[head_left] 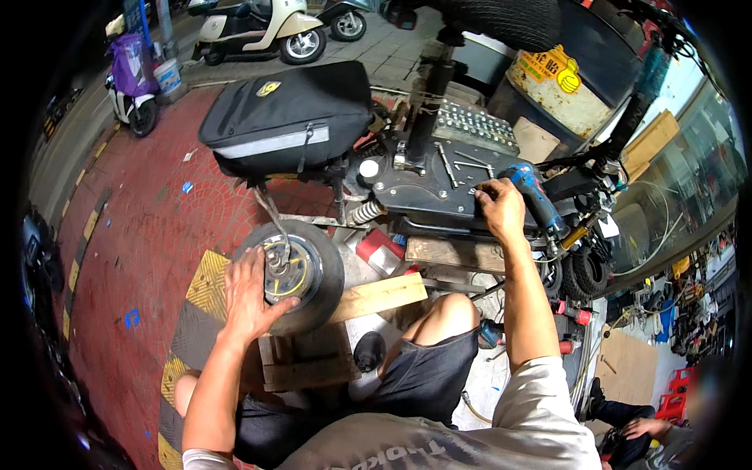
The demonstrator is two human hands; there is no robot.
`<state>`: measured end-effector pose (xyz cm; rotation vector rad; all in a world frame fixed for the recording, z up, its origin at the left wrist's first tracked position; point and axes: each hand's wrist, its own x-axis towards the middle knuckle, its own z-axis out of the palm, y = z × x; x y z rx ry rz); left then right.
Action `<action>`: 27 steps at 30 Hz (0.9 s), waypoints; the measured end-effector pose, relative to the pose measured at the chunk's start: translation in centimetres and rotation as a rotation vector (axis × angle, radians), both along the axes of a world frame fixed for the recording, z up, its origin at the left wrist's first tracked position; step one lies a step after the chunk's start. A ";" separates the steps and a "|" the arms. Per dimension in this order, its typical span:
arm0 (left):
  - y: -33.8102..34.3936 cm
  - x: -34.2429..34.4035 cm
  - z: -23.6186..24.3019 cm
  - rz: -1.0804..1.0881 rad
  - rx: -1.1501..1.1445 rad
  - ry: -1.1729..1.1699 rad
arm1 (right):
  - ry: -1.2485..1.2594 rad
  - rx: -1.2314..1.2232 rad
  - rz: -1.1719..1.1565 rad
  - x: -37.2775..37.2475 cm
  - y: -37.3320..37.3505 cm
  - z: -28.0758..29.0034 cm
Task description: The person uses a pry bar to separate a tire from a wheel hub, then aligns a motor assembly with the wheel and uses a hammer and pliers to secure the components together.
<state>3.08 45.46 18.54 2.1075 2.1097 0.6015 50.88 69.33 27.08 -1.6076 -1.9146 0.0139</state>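
Observation:
My left hand lies with fingers and thumb spread on the scooter wheel, over the side of its hub. A metal arm of the scooter reaches down to the axle in the hub's middle. Over the black flat deck, my right hand has its fingertips pinched together at the surface, beside a few small bright metal parts. Whatever is between those fingertips is too small to make out. Close by lie a blue power drill, a slim metal tool and a hex key.
Behind the tools sits a tray of sockets. A black bag is mounted above the wheel. Beneath the wheel are a wooden plank and a wooden stool. Another person's hand shows at lower right. Scooters stand beyond the red paving.

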 end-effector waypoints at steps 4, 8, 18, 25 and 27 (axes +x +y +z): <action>0.0 -0.1 -0.2 0.005 0.023 -0.017 | 0.008 0.082 0.008 1.4 1.2 -1.2; 0.3 0.0 0.3 -0.008 0.030 -0.015 | 0.531 0.056 0.120 3.1 1.1 -3.0; -0.1 -1.1 -0.9 -0.029 0.068 -0.028 | 0.512 -0.433 0.614 -22.1 -17.4 -6.8; -0.3 -1.8 -1.1 -0.071 0.074 -0.083 | 0.406 -0.299 0.637 -26.5 -16.8 -8.0; -0.4 -1.8 -0.7 -0.065 0.037 -0.084 | 0.430 -0.297 0.616 -26.7 -17.0 -8.6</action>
